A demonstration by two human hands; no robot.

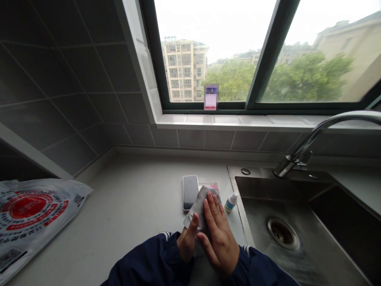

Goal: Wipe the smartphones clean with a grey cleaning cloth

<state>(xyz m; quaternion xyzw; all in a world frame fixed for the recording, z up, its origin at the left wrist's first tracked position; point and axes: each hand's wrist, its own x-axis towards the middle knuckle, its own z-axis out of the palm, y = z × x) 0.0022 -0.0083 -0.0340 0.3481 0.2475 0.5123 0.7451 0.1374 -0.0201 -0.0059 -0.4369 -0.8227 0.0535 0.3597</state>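
A grey-white cloth [199,206] lies on the pale countertop [133,210], over a flat item with a pink edge [210,185]. My right hand [218,232] lies flat on the cloth with its fingers stretched forward. My left hand [187,240] sits beside it, thumb up against the cloth's near edge, the other fingers curled under and mostly hidden. A dark-screened phone [190,192] lies face up just left of the cloth. A small white dropper bottle [231,202] with a blue and yellow label lies to the right, at the sink's rim.
A steel sink [297,222] with a drain and a curved tap [315,137] fills the right side. A white plastic bag [29,214] with red print lies at the left. Grey tiled walls and a window sill [238,121] close the back.
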